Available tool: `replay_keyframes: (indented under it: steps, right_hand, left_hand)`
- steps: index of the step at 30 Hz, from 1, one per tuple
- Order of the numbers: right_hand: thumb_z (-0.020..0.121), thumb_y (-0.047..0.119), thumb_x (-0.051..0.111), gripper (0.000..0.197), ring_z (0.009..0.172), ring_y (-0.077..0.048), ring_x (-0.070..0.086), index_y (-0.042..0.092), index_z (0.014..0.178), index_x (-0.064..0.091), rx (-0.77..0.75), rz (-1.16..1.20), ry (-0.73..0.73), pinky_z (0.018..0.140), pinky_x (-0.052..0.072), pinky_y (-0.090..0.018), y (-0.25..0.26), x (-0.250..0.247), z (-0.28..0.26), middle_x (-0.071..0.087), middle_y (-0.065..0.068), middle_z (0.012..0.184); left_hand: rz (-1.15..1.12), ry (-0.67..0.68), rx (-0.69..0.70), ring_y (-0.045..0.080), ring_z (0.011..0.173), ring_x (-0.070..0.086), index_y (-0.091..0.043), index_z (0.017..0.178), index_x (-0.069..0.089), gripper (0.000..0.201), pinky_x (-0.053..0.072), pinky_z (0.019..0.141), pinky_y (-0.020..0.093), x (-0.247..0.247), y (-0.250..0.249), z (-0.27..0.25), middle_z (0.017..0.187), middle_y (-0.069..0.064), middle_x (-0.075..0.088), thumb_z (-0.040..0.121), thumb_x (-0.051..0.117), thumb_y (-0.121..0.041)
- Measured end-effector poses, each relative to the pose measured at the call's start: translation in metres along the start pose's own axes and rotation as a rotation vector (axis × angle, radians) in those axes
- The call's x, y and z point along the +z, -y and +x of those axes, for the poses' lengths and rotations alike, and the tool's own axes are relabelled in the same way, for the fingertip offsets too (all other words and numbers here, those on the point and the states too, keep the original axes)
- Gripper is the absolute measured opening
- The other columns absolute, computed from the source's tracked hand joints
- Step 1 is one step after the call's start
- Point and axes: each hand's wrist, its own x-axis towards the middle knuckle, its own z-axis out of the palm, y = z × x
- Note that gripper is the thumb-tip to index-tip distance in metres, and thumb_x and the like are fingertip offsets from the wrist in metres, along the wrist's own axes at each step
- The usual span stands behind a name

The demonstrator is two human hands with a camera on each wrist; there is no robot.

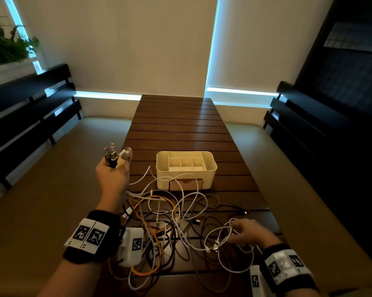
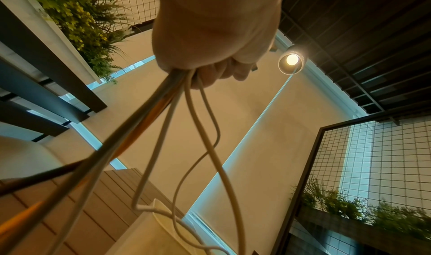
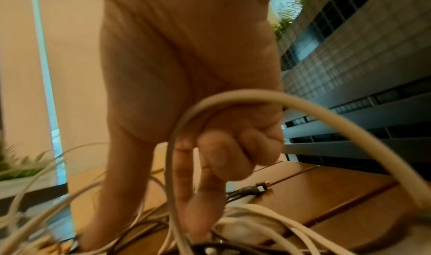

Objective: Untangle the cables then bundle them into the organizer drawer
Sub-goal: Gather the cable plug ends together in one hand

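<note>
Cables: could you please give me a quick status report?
Left hand grips a bunch of plug ends, raised. Right hand pinches a white cable. Pile still tangled before the organizer, drawer shut.

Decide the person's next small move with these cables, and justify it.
Probably draw the white cable that the right hand grips out of the cable tangle: the left hand holds the plug ends raised, and the organizer is still empty.

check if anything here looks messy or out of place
Yes: the cables lie in a knotted heap on the table, one white loop draped over the organizer front. The left hand grips several plug ends; the right hand picks at a white cable.
</note>
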Motion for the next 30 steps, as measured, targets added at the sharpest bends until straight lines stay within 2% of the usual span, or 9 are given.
replay_keyframes:
  steps: [4, 10, 13, 17, 19, 21, 24, 27, 30]
  right_hand:
    - [0.087, 0.028, 0.06, 0.026, 0.108, -0.019, 0.058, 0.035, 0.112, 0.061, 0.047, -0.15, -0.161, 0.088, 0.05, -0.034, 0.005, 0.017, 0.004, 0.062, 0.002, 0.118]
    - [0.091, 0.024, 0.053, 0.014, 0.103, -0.022, 0.052, 0.032, 0.08, 0.054, 0.029, -0.101, -0.506, 0.088, 0.046, -0.035, 0.0, 0.007, -0.003, 0.045, 0.0, 0.109]
    - [0.089, 0.018, 0.057, 0.004, 0.1, -0.023, 0.048, 0.018, 0.091, 0.061, -0.031, 0.005, -0.858, 0.078, 0.041, -0.031, 0.011, -0.028, -0.022, 0.047, -0.001, 0.104]
    - [0.093, 0.013, 0.05, 0.007, 0.068, -0.018, 0.051, 0.015, 0.088, 0.055, -0.217, 0.204, -1.131, 0.054, 0.033, -0.025, 0.036, -0.072, -0.052, 0.052, 0.001, 0.077]
    - [0.093, 0.01, 0.049, 0.008, 0.06, -0.012, 0.046, 0.014, 0.089, 0.054, -0.296, 0.257, -1.169, 0.05, 0.029, -0.021, 0.047, -0.082, -0.066, 0.048, 0.003, 0.067]
    - [0.089, 0.002, 0.051, 0.011, 0.063, -0.011, 0.048, 0.011, 0.089, 0.057, -0.402, 0.322, -1.183, 0.053, 0.033, -0.015, 0.058, -0.087, -0.079, 0.053, 0.0, 0.073]
    - [0.083, -0.002, 0.057, 0.014, 0.073, -0.005, 0.053, 0.011, 0.085, 0.063, -0.547, 0.33, -1.052, 0.065, 0.039, -0.005, 0.072, -0.087, -0.088, 0.058, 0.003, 0.082]
    - [0.084, 0.008, 0.064, 0.011, 0.068, 0.001, 0.051, 0.018, 0.084, 0.063, -0.555, 0.199, -0.843, 0.061, 0.039, -0.004, 0.076, -0.081, -0.085, 0.055, 0.015, 0.076]
    - [0.08, -0.001, 0.064, 0.024, 0.068, -0.003, 0.052, 0.02, 0.092, 0.063, -0.598, 0.261, -0.796, 0.061, 0.042, -0.008, 0.074, -0.077, -0.079, 0.058, 0.009, 0.077]
  left_hand:
    - [0.02, 0.037, 0.001, 0.003, 0.061, 0.046, -0.023, 0.075, 0.052, 0.02, 0.039, 0.057, 0.017, 0.008, 0.001, -0.009, 0.07, -0.005, 0.052, 0.088, 0.063, -0.012]
    - [0.042, 0.065, 0.0, 0.007, 0.057, 0.041, -0.021, 0.072, 0.05, 0.022, 0.036, 0.055, 0.021, 0.008, 0.003, -0.01, 0.067, -0.003, 0.049, 0.088, 0.063, -0.013]
    - [0.033, 0.079, -0.009, 0.006, 0.058, 0.042, -0.022, 0.072, 0.05, 0.022, 0.036, 0.057, 0.022, 0.009, 0.002, -0.011, 0.067, -0.004, 0.049, 0.088, 0.064, -0.013]
    - [0.11, 0.142, 0.003, 0.011, 0.056, 0.037, -0.02, 0.071, 0.051, 0.023, 0.033, 0.055, 0.026, 0.012, 0.004, -0.015, 0.063, -0.002, 0.044, 0.087, 0.064, -0.013]
    - [0.103, 0.178, -0.02, 0.011, 0.056, 0.033, -0.009, 0.084, 0.059, 0.007, 0.031, 0.055, 0.028, 0.015, 0.006, -0.017, 0.062, -0.001, 0.041, 0.088, 0.064, -0.011]
    - [0.07, 0.208, -0.046, 0.01, 0.056, 0.036, 0.002, 0.11, 0.058, 0.027, 0.033, 0.054, 0.026, 0.02, 0.007, -0.02, 0.063, -0.001, 0.045, 0.088, 0.064, -0.012]
    - [0.033, 0.259, -0.027, 0.015, 0.071, 0.043, -0.002, 0.123, 0.056, 0.04, 0.037, 0.067, 0.029, 0.028, 0.005, -0.028, 0.087, 0.016, 0.065, 0.086, 0.066, -0.015]
    - [0.043, 0.334, -0.024, 0.009, 0.069, 0.044, -0.018, 0.109, 0.058, 0.024, 0.038, 0.067, 0.024, 0.034, 0.0, -0.036, 0.074, -0.005, 0.058, 0.086, 0.065, -0.012]
    - [0.076, 0.421, -0.002, -0.007, 0.075, 0.049, -0.032, 0.086, 0.054, 0.026, 0.039, 0.066, 0.012, 0.038, 0.002, -0.042, 0.081, -0.017, 0.055, 0.085, 0.065, -0.008]
